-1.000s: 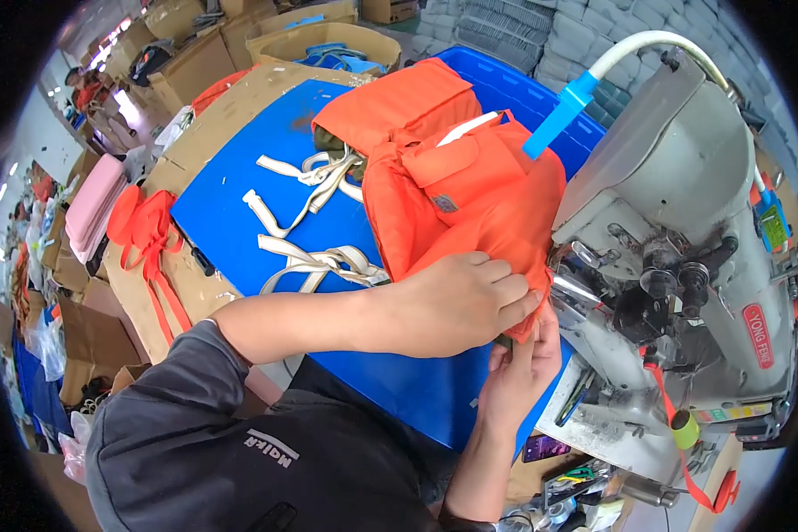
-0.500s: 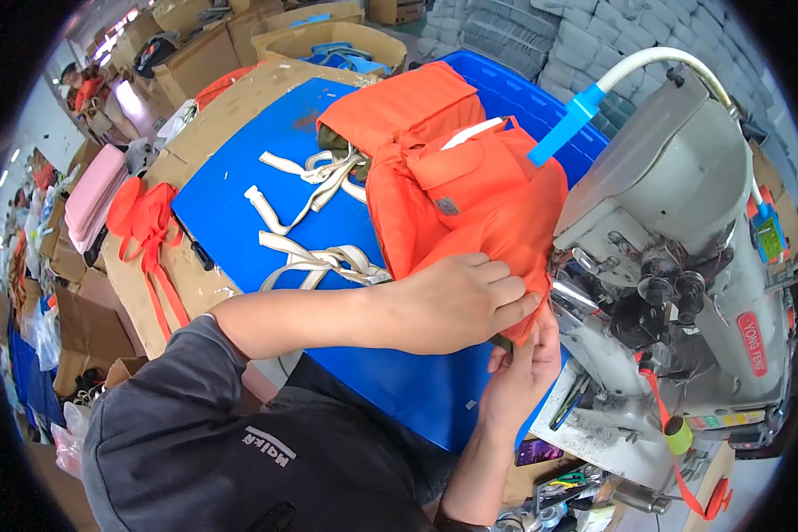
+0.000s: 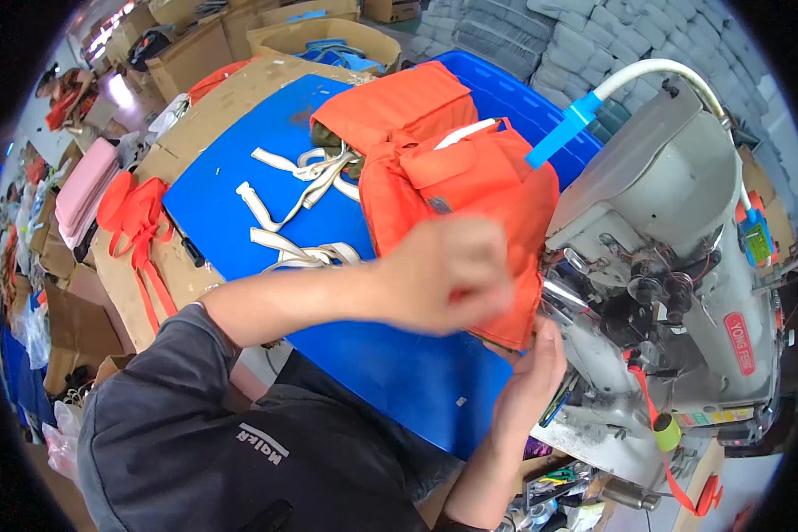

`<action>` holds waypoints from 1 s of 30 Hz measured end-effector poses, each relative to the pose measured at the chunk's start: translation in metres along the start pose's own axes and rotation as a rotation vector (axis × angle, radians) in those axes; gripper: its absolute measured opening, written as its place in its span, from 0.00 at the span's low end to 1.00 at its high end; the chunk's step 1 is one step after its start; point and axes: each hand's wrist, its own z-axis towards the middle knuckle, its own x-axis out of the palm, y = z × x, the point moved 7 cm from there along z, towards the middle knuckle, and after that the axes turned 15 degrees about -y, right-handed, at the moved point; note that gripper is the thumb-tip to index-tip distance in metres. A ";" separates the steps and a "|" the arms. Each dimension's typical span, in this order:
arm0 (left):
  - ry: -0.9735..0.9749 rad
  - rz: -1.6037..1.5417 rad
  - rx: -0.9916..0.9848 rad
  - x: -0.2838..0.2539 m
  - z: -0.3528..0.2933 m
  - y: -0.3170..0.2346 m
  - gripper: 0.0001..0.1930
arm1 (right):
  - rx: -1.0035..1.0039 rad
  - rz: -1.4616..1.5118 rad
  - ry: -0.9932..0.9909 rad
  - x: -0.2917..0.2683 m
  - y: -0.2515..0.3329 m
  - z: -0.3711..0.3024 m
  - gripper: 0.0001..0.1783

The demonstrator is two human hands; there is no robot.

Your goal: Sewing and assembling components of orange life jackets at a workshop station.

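Observation:
An orange life vest with a flap pocket, a small grey patch and white webbing straps lies on the blue table panel. My left hand is over the lower part of the vest, its fingers curled but smeared by motion, so I cannot tell whether they grip anything. At the vest's lower right corner, my right hand holds the edge, thumb raised on the near side and fingers partly hidden under the fabric. Just right of the vest stands a grey industrial sewing machine.
A blue plastic bin sits behind the vest, with stacked grey padded pieces beyond. Red webbing and folded pink fabric lie to the left. Tools are below the machine, and red tape hangs beside it.
My left hand has pulled back left from the vest's lower corner and is blurred. My right hand has shifted slightly down at the corner, which now lies flatter and more exposed.

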 end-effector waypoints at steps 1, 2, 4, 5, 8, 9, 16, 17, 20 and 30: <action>-0.034 0.161 -0.217 -0.001 0.016 0.026 0.04 | 0.035 0.008 0.020 0.001 -0.003 0.002 0.11; -0.240 0.246 -0.232 0.000 0.029 0.054 0.07 | 0.038 -0.032 0.022 0.006 -0.005 0.003 0.13; -0.182 0.217 -0.174 0.031 0.054 0.113 0.08 | -0.008 -0.063 0.037 0.008 -0.002 0.002 0.13; -0.012 0.075 -0.184 0.060 0.063 0.154 0.09 | -0.050 -0.081 0.057 0.013 0.002 0.000 0.14; 0.603 0.036 -0.343 0.118 0.070 0.166 0.11 | -0.024 -0.108 0.021 0.002 -0.003 0.001 0.15; 0.601 0.038 -0.337 0.118 0.069 0.165 0.11 | -0.022 -0.115 0.020 0.002 -0.005 0.000 0.15; 0.360 0.420 -0.081 0.102 0.063 0.157 0.09 | -0.117 -0.096 0.029 0.007 0.002 0.001 0.14; 0.314 0.308 -0.080 0.103 0.062 0.163 0.09 | -0.142 -0.078 0.038 0.009 0.004 0.001 0.13; 0.279 0.269 -0.055 0.110 0.061 0.172 0.09 | -0.131 -0.074 -0.005 0.008 0.004 0.002 0.13; 0.223 0.191 -0.065 0.092 0.070 0.152 0.10 | -0.119 -0.061 -0.039 0.012 0.000 0.001 0.13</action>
